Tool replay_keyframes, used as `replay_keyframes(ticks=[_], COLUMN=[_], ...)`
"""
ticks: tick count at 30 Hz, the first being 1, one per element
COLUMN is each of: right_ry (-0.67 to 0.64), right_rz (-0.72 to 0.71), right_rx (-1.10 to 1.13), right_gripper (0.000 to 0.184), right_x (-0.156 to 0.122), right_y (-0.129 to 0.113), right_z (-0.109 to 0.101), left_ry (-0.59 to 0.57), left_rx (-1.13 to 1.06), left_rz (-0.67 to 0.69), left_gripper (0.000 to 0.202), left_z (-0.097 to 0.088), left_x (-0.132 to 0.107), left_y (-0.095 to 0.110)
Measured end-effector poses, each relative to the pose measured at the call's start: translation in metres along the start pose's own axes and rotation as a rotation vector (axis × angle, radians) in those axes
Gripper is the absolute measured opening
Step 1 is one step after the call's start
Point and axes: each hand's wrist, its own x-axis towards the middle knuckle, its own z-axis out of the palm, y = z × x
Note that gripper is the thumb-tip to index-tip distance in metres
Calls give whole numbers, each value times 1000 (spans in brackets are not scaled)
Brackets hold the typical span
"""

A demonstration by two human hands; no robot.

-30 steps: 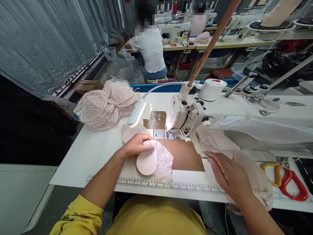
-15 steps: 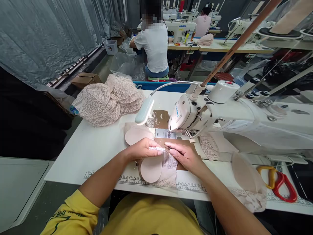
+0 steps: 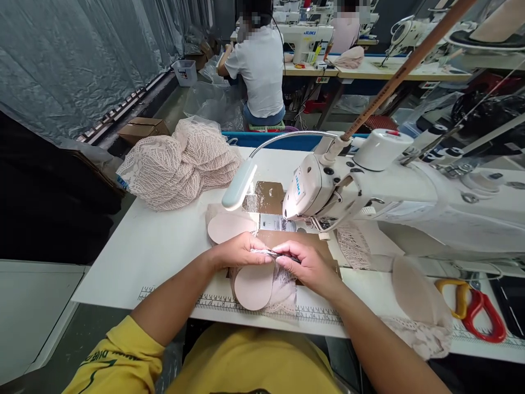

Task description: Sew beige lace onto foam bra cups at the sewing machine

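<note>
Left grip point(image 3: 238, 250): I saw it clamp a lace piece point(image 3: 284, 287) near the front counter point(image 3: 164, 243) edge.
Right grip point(image 3: 307, 264): clamped a dark tool point(image 3: 290, 256).
Bin point(image 3: 184, 74): contents I couldn't tell.

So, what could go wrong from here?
The dark tool in the right hand has its tip beside the left hand; a slip might nick a finger. It could also snag the held lace. Separately, the lace-trimmed piece at the table's front edge might slide off.
</note>
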Motion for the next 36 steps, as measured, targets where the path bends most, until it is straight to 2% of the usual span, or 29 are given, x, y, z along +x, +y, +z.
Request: replay_keyframes(ticks=[5, 12, 17, 21, 24, 25, 28, 30, 32, 34, 36], right_ry=[14, -65, -21, 80, 44, 8, -36, -69, -136, -150, -100], right_rz=[7, -15, -7, 29, 77, 91, 126, 133, 123, 112, 130], right_rx=[23, -47, -81, 45, 132, 105, -63, -112, -78, 4, 54], right_gripper=[17, 16, 16, 21, 39, 37, 16, 17, 17, 20, 29], right_x=[1, 3, 4, 8, 11, 11, 9, 5, 4, 5, 8], right_y=[1, -5, -4, 6, 8, 7, 5, 6, 9, 11, 11], right_z=[-3, -4, 1, 7, 11, 11, 1, -7, -13, -11, -3], left_ry=[-30, -57, -74, -68, -79, -95, -151, -121, -50, 9, 33], left_rx=[12, 45, 70, 86, 118, 138, 252, 328, 361, 364, 379], left_rz=[16, -24, -31, -14, 23, 19, -71, -126, -118, -68, -15], left_gripper=[35, 46, 44, 41, 37, 33, 24, 23, 26, 30, 32], left_z=[1, 1, 2, 4, 1, -2, -17, -26, -31, -29, -22], left_x=[-1, -1, -1, 2, 2, 1, -8, -15, -20, -20, -16], left_y=[2, 2, 2, 1, 1, 1, 3, 5, 6, 5, 4])
